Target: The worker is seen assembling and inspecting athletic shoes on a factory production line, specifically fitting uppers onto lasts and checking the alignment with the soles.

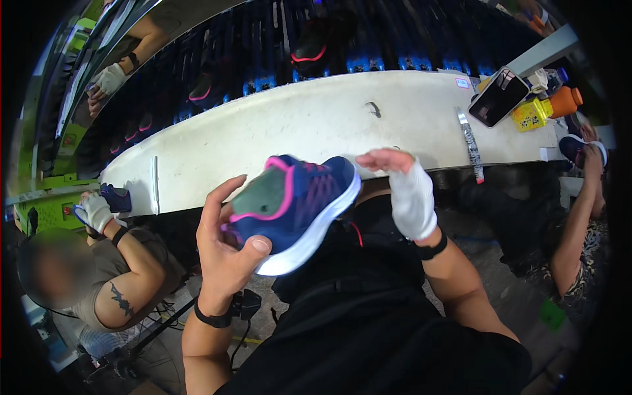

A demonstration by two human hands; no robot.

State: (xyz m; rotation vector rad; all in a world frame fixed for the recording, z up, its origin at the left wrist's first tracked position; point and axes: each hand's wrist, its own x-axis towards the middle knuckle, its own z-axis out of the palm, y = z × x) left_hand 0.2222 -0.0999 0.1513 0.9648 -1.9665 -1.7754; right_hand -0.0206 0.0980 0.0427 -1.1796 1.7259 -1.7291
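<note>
A navy sneaker with pink trim and a white sole is held up near the bench's front edge, tilted, its toe toward the right. A green shoe last fills its opening. My left hand is bare and grips the heel end, thumb on the near side and fingers around the back. Just right of the toe, my right hand wears a white glove that leaves the fingertips bare. Its fingers are stretched out, apart from the sneaker, and nothing is in them.
On the white bench lie a utility knife, a phone, a yellow container and an orange bottle. Beyond runs a dark roller conveyor carrying several shoes. Co-workers sit left and right, each holding a shoe.
</note>
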